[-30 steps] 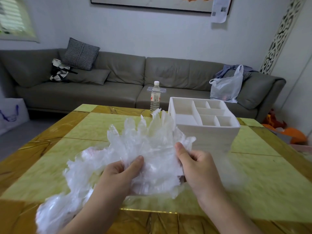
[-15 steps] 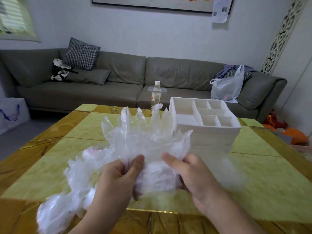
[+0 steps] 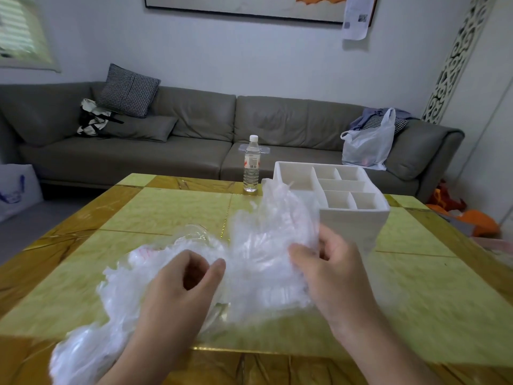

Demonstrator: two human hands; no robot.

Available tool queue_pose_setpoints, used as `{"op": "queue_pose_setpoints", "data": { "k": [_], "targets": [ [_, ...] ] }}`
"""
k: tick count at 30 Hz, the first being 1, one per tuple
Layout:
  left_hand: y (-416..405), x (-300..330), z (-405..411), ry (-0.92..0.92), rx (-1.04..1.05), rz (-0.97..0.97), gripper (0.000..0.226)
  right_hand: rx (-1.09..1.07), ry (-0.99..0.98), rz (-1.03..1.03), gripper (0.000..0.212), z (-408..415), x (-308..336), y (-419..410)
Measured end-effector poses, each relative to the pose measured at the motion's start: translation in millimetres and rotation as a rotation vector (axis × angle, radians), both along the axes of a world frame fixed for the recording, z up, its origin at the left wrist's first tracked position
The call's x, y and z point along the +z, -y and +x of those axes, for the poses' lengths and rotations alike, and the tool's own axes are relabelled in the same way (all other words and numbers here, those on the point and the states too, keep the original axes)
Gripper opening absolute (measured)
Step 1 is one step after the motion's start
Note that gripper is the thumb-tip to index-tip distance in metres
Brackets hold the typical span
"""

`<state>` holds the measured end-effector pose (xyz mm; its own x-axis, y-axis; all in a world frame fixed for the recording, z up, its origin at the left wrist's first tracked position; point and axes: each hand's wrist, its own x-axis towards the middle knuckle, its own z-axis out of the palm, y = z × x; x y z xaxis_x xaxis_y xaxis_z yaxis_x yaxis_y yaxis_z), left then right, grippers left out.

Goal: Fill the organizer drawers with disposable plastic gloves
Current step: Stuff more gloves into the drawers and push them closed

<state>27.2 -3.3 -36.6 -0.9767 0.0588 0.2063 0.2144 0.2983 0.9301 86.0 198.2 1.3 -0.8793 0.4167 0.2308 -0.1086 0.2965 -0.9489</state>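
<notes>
Stood on a table (image 3: 416, 287) with yellow-green stone panels framed by amber-brown bands, glossy, with reflections along the near edge. Held above its near middle: a bunch of disposable plastic gloves (image 3: 266, 245), pinched by the right hand (image 3: 330, 270) between thumb and curled fingers, the upper tips reaching in front of the left side of the white organizer (image 3: 352, 220). Left hand (image 3: 180, 284) just left of the bunch, fingers and thumb loosely curled around nothing, above a crumpled clear plastic bag (image 3: 116, 301) spread over the near left part of the table. Organizer on the far right part, its open top divided into one large and several small compartments; drawers not visible from here. Water bottle (image 3: 252, 165) upright at the far edge, just left of the organizer. Behind the table, a long grey sofa (image 3: 194, 129) against a pale wall, with a checked cushion (image 3: 127, 90) at far left and a white plastic bag (image 3: 366, 145) at far right. Framed picture (image 3: 249, 6) above the sofa.
</notes>
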Motion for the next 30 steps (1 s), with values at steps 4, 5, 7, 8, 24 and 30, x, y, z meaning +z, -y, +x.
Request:
{"op": "queue_pose_setpoints", "data": {
  "k": [4, 5, 7, 8, 24, 30],
  "targets": [
    [-10, 11, 13, 0.315, -0.669, 0.416, 0.064, 0.064, -0.164, 0.661, 0.051, 6, -10, 23],
    [-15, 12, 15, 0.394, -0.722, 0.516, 0.067, 0.107, -0.163, 0.880, 0.057, 7, -12, 32],
    [-25, 14, 18, 0.537, -0.601, 0.675, 0.055, 0.195, -0.185, 1.173, 0.068, 7, -21, 47],
    [-28, 14, 19, 0.580, -0.479, 0.728, 0.049, 0.231, -0.181, 1.226, 0.072, 5, -24, 50],
    [-13, 8, 24, 0.650, -0.579, 0.920, 0.081, 0.488, -0.008, 0.731, 0.089, 25, 1, 48],
    [-10, -2, 11, 0.626, -0.590, 0.771, 0.044, 0.523, -0.083, 0.427, 0.111, 17, -3, 33]
  ]
}}
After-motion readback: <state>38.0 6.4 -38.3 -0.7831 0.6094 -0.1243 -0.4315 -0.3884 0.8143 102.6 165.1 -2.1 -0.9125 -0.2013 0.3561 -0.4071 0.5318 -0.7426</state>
